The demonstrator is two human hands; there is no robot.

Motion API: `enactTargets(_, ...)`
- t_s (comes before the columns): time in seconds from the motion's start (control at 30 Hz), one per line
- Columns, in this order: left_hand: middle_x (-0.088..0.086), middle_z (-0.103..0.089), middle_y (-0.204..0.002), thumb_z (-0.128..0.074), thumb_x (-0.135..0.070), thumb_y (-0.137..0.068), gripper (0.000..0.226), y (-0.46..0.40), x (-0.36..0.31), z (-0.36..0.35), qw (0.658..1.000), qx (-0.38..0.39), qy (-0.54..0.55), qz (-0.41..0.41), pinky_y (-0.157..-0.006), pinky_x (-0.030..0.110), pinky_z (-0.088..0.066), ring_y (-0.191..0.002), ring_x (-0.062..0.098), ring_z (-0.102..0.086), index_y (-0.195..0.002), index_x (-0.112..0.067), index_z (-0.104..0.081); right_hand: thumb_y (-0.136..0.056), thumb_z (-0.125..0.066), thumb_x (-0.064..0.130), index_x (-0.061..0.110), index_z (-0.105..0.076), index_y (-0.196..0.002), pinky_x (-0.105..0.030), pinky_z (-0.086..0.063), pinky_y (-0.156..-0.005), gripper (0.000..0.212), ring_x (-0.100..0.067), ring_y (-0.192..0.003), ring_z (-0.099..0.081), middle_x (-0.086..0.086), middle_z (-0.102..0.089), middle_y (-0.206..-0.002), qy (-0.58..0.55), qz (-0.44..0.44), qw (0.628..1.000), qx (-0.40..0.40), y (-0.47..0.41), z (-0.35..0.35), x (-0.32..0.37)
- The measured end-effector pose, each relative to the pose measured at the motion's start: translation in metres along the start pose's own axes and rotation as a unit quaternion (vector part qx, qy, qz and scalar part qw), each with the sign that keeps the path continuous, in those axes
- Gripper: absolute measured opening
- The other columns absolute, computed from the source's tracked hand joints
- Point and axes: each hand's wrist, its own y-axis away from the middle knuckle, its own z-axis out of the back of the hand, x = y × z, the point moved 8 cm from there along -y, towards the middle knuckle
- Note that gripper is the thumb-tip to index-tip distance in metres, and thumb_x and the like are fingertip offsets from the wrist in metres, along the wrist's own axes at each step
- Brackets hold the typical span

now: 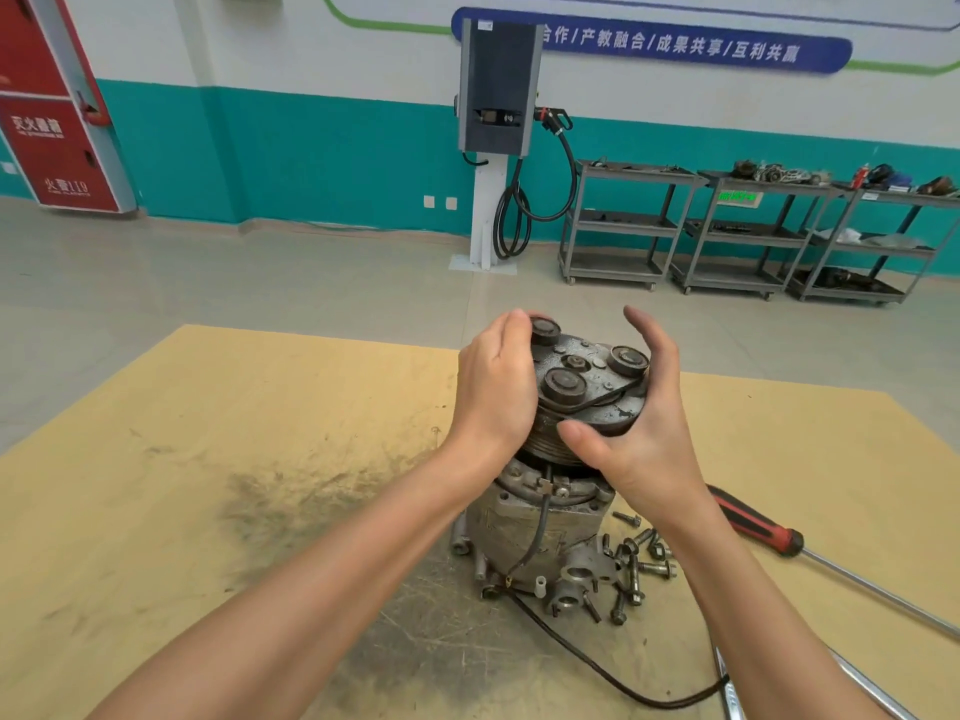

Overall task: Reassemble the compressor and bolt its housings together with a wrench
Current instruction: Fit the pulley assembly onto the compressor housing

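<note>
Mid-reassembly: I hold the pulley (592, 387) between both hands, seated askew on top of the compressor (540, 527), which stands upright on the tabletop (208, 485) just right of centre. My left hand (496, 392) wraps the pulley's 9 o'clock side, thumb over one of its round bosses; my right hand (641, 439) cups the 3 o'clock side, thumb pressed on the near rim, fingers curved but partly lifted, so that grip looks looser than the left.

The pulley sits tilted, higher toward 12 o'clock, so I judge it not yet home on the body. Pushing down unevenly could jam it crooked, and the greasy metal could slip from my looser right grip.

A black cable (540, 517) runs down the near face of the compressor and trails toward 5 o'clock; it could get pinched under the pulley.

Loose bolts (639, 563) lie scattered against the base at 4 o'clock; a shove on the top-heavy stack could tip it onto them or scatter them.

A red-handled screwdriver (753, 522) lies at 3 o'clock, near my right wrist. No wrench is clearly identifiable.
</note>
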Motion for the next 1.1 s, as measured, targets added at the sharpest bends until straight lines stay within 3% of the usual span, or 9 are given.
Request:
enactTargets(0.13,0.001,-0.073,-0.089,-0.037,-0.034,-0.088,0.037,0.0,0.009,0.008,0.999,-0.029,0.044,-0.01,-0.084,0.039,-0.053,-0.091,0.018,-0.067,-0.086,-0.018,-0.071,-0.052,-0.086,0.042,0.03,-0.024,-0.145,-0.026,-0.052,-0.093,0.112,-0.012,-0.111,-0.064,0.023,-0.063,-0.116,0.032,0.02,0.999,0.025,-0.003,-0.002,0.0)
enactTargets(0.23,0.002,-0.074,-0.09,-0.037,-0.035,-0.087,0.038,0.001,0.011,0.01,0.997,-0.05,0.057,-0.013,-0.086,0.042,-0.054,-0.092,0.021,-0.068,-0.086,-0.018,-0.071,-0.052,-0.085,0.039,0.03,-0.024,-0.146,-0.036,-0.052,-0.096,0.112,-0.015,-0.11,-0.065,0.019,-0.064,-0.113,0.029,0.023,0.998,0.041,-0.007,-0.003,0.0)
enactTargets(0.33,-0.001,-0.074,-0.089,-0.036,-0.034,-0.088,0.038,0.003,0.012,0.013,0.995,-0.08,0.063,-0.017,-0.083,0.039,-0.054,-0.092,0.019,-0.068,-0.087,-0.019,-0.071,-0.053,-0.084,0.038,0.03,-0.023,-0.145,-0.03,-0.051,-0.096,0.11,-0.013,-0.111,-0.064,0.024,-0.063,-0.113,0.032,0.021,0.997,0.068,-0.013,-0.005,0.001)
enactTargets(0.57,-0.009,-0.074,-0.084,-0.038,-0.03,-0.091,0.036,0.006,0.011,0.018,0.989,-0.098,0.097,-0.051,-0.07,0.016,-0.05,-0.085,0.007,-0.068,-0.082,-0.023,-0.073,-0.054,-0.085,0.038,0.029,-0.024,-0.146,-0.029,-0.05,-0.096,0.11,-0.013,-0.113,-0.063,0.026,-0.061,-0.114,0.033,0.03,0.996,0.073,-0.014,-0.007,0.003)
enactTargets(0.77,0.006,-0.074,-0.09,-0.038,-0.034,-0.087,0.038,0.001,0.016,0.016,0.992,-0.079,0.095,-0.014,-0.086,0.044,-0.054,-0.094,0.025,-0.068,-0.083,-0.017,-0.072,-0.054,-0.084,0.039,0.03,-0.025,-0.145,-0.036,-0.051,-0.099,0.109,-0.012,-0.11,-0.064,0.019,-0.063,-0.113,0.041,0.021,0.996,0.071,-0.015,-0.008,0.002)
enactTargets(0.83,0.009,-0.074,-0.092,-0.038,-0.034,-0.087,0.038,0.001,0.016,0.016,0.992,-0.078,0.094,-0.01,-0.087,0.045,-0.054,-0.095,0.027,-0.068,-0.085,-0.015,-0.071,-0.053,-0.084,0.039,0.031,-0.026,-0.145,-0.04,-0.05,-0.1,0.109,-0.014,-0.11,-0.064,0.011,-0.064,-0.114,0.034,0.018,0.997,0.072,-0.015,-0.009,0.003)
enactTargets(0.97,-0.001,-0.074,-0.088,-0.039,-0.033,-0.089,0.036,0.006,0.012,0.016,0.994,-0.077,0.074,-0.03,-0.08,0.035,-0.052,-0.091,0.018,-0.068,-0.085,-0.019,-0.071,-0.054,-0.083,0.042,0.029,-0.027,-0.143,-0.025,-0.05,-0.095,0.106,-0.007,-0.111,-0.062,0.032,-0.058,-0.113,0.044,0.026,0.997,0.06,-0.009,-0.006,0.001)
enactTargets(1.1,-0.001,-0.074,-0.088,-0.036,-0.039,-0.089,0.04,0.005,0.008,0.01,0.998,-0.055,0.032,-0.025,-0.09,0.05,-0.051,-0.094,0.023,-0.067,-0.086,-0.021,-0.071,-0.05,-0.088,0.056,0.028,-0.03,-0.142,-0.03,-0.051,-0.095,0.112,-0.014,-0.112,-0.063,0.012,-0.062,-0.115,0.017,0.005,0.999,0.03,-0.004,-0.001,-0.004)
